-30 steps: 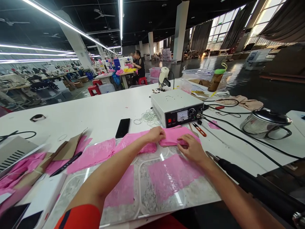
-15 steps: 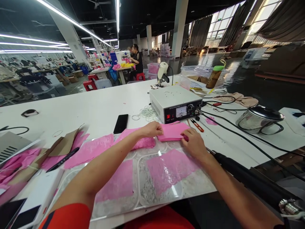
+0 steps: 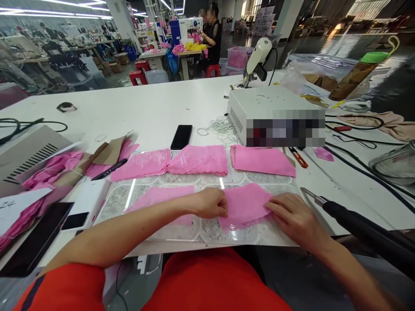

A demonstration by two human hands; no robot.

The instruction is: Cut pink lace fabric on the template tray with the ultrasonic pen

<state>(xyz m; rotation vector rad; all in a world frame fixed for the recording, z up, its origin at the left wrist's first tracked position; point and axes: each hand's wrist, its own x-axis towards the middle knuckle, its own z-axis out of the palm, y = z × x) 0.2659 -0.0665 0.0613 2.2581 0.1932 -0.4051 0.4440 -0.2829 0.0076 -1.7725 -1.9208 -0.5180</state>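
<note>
Left fingers (image 3: 223, 208), right fingers (image 3: 275, 206) pinching one pink sheet (image 3: 246, 199), three pink stacks (image 3: 199, 160) behind; one green-capped bottle (image 3: 355, 77)

On the tbl (image 3: 136, 110) over there, a cloth (image 3: 246, 201) nr the front edge w/ a stack (image 3: 264, 161) behind it, phone (image 3: 181, 137) back L, box (image 3: 275, 99) behind stack, snips (image 3: 298, 158) to R.

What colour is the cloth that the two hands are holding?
The cloth is pink; it shows best in the head view.

Matt cloth piece (image 3: 244, 201), glossy plastic sheet (image 3: 210, 231), smooth tabletop (image 3: 129, 112), glossy phone (image 3: 181, 137), matt cardboard (image 3: 110, 151), metal tool tip (image 3: 319, 200)
</note>
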